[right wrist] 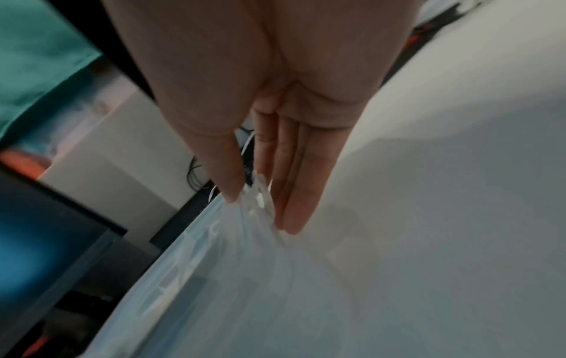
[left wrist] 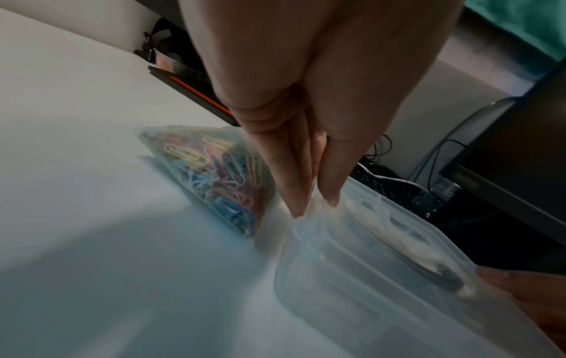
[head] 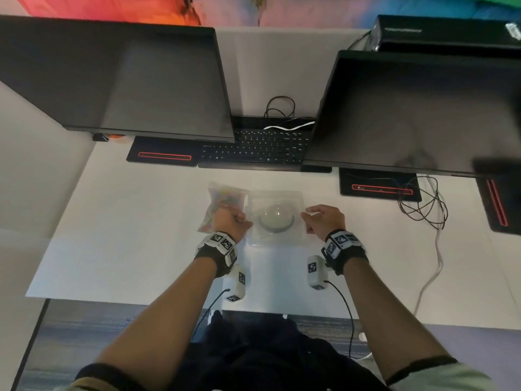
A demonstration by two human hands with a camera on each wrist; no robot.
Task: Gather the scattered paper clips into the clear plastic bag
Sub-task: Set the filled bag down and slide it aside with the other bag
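Observation:
A clear plastic bag [head: 222, 197] stuffed with coloured paper clips [left wrist: 214, 174] lies on the white desk, just left of a clear plastic container [head: 276, 197]. My left hand [head: 231, 218] pinches the container's left rim between thumb and fingers [left wrist: 312, 203], right beside the bag. On the opposite side, my right hand [head: 324, 218] pinches the container's right rim [right wrist: 260, 210]. A round grey dome [head: 276, 218] shows through the container [left wrist: 367, 278]. I see no loose clips on the desk.
Two dark monitors [head: 127, 80] [head: 417, 108] overhang the back of the desk, with a black keyboard [head: 253, 150] between them. Black monitor bases [head: 163, 156] [head: 380, 187] and tangled cables [head: 423, 204] sit behind and to the right. The desk's front edge [head: 169, 301] is near my forearms.

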